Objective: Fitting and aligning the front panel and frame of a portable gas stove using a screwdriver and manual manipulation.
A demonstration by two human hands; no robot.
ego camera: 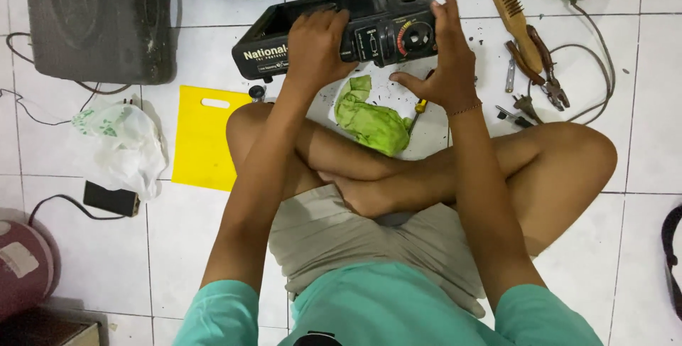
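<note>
I sit cross-legged on a white tiled floor. A black portable gas stove (383,15) stands tilted on its edge in front of my knees. My left hand (316,47) grips its front panel on the left side. My right hand (444,58) holds the right end, fingers up along the side near the round control dial (415,35). A crumpled green cloth (373,122) lies on the floor just below the stove, between my hands and my shins. A small screwdriver with a yellow handle (420,104) lies under my right hand.
A wooden wire brush (510,8), pliers (543,69) and small metal tools lie to the right. A yellow plastic board (202,140), white plastic bag (124,143) and dark phone (110,198) lie to the left. A black case (99,19) stands at upper left.
</note>
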